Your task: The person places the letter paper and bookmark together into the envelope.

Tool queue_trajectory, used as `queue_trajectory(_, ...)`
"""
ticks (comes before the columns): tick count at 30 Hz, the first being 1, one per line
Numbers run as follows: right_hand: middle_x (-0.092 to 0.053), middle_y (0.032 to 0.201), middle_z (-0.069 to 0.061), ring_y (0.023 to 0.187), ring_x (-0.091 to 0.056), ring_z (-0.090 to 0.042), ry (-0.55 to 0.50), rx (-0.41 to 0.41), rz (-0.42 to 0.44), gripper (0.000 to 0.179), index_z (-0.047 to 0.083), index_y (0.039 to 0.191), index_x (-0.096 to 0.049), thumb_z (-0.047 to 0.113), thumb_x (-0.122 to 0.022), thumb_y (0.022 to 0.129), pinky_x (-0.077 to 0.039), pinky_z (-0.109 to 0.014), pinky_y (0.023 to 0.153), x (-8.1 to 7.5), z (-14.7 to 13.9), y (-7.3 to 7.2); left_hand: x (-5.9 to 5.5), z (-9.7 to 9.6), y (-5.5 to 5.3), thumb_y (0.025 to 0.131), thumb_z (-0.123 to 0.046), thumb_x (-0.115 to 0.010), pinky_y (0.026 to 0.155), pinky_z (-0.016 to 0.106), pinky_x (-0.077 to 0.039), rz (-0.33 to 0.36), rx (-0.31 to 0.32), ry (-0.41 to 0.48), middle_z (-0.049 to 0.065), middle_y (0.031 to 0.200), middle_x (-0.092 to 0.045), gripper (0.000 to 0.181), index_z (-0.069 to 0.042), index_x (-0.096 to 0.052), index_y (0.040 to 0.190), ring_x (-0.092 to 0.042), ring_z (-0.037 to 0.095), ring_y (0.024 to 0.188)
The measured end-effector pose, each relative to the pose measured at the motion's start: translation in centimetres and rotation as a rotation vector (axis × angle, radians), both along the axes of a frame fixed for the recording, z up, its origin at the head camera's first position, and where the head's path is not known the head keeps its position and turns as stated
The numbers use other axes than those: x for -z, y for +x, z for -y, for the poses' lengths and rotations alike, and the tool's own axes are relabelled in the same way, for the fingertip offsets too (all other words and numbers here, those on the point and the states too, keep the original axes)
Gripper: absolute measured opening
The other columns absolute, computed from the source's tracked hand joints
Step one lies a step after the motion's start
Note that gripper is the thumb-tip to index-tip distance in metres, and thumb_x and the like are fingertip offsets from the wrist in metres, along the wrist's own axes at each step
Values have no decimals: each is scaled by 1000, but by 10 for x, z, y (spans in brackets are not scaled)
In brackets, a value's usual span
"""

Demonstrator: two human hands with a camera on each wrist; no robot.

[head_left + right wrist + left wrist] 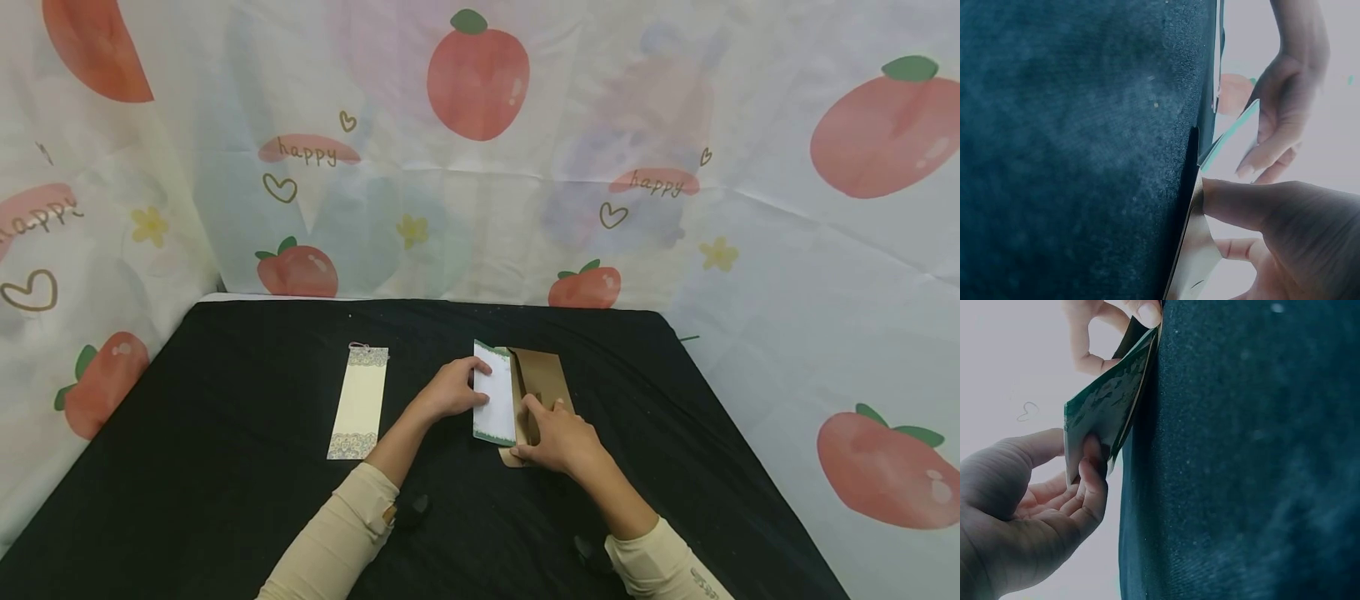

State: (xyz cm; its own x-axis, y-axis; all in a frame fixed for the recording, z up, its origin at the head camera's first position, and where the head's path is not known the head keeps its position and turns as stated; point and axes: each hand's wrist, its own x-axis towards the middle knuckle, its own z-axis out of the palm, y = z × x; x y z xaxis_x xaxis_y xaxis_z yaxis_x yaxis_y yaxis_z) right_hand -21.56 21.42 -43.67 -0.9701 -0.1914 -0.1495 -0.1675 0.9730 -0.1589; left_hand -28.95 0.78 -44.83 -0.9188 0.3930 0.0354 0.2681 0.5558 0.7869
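Note:
A white card with green leafy edging [495,404] stands tilted up at the left side of a brown paper envelope [543,372]. My left hand [450,390] pinches the card's left edge, thumb on its white face and fingers behind. In the left wrist view the underside of the card [1100,403] looks grey and green. My right hand [564,435] holds the envelope, with the thumb at its lower left corner and a fingertip at the raised inner edge. The card's right edge overlaps the envelope's opening. Part of the envelope is hidden under the right hand.
A cream bookmark-like strip [358,407] with patterned ends and a small loop on top lies left of the left forearm. Black cloth [225,433] covers the table. A fruit-printed curtain [480,208] hangs behind and at both sides.

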Motion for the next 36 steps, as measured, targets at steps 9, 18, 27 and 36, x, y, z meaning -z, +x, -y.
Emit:
queue_trajectory(9,-56,132,-36,104,-63,-54,-6,-10,-5,69,17,137,-52,45,-86,84,-53,-64,73,1,0,0,1,-1,-1,85,-2,-82,73,33,-52,-5,3,5,12,102,-65,39,0,-68,122,-60,22,87)
queue_trajectory(18,-55,134,-37,107,-63,-53,3,-5,1,74,15,141,-51,47,-85,84,-54,-63,73,1,0,0,6,-1,-5,83,0,-82,73,32,-53,-4,-1,24,12,101,-65,41,1,-68,122,-59,22,86)
queue_trajectory(27,-56,132,-35,101,-65,-50,10,6,2,73,16,141,-51,47,-85,84,-54,-61,73,2,1,0,7,-4,-5,84,1,-81,75,32,-54,30,-25,38,13,105,-65,41,0,-68,123,-60,22,89)
queue_trajectory(36,-58,122,-32,89,-65,-44,14,-3,-12,71,17,135,-51,48,-86,82,-54,-57,66,1,1,0,5,-3,-4,81,2,-81,74,33,-54,22,-4,55,13,105,-65,45,1,-67,125,-59,22,88)
